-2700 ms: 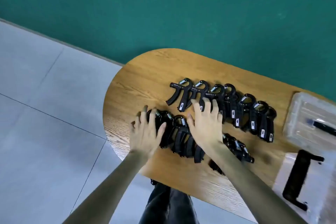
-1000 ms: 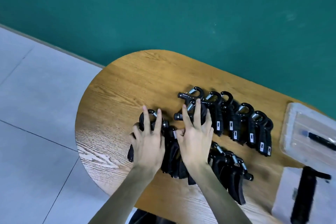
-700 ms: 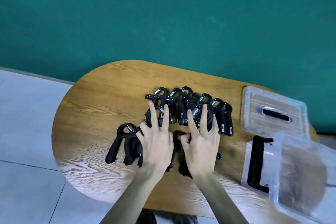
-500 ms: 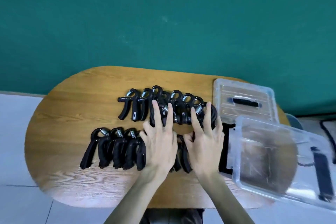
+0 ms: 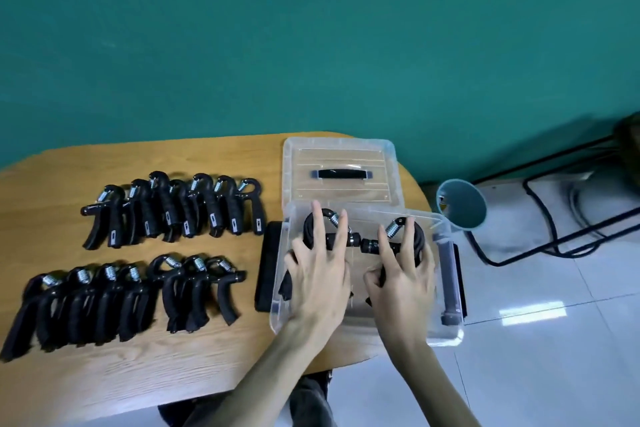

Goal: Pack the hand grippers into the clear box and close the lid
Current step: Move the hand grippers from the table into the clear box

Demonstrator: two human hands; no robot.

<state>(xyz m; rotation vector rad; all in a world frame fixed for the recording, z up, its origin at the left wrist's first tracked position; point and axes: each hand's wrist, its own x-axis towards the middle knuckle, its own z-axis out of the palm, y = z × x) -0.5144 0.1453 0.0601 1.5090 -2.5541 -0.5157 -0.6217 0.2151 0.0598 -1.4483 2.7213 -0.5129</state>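
Observation:
The clear box sits at the table's right end with black latches on both sides. Both my hands are inside it. My left hand grips a bunch of black hand grippers and my right hand grips another bunch; the two bunches meet in the middle of the box. The clear lid with a black handle lies flat behind the box. Two rows of black hand grippers stay on the table: a far row and a near row.
The wooden table has rounded ends; its right end stops just past the box. A teal bin stands on the tiled floor to the right, with black cables and a metal frame beyond. A teal wall runs behind.
Both hands gathered grippers from the rows, carried them to the right and lowered them into the clear box. The view swung right with them.

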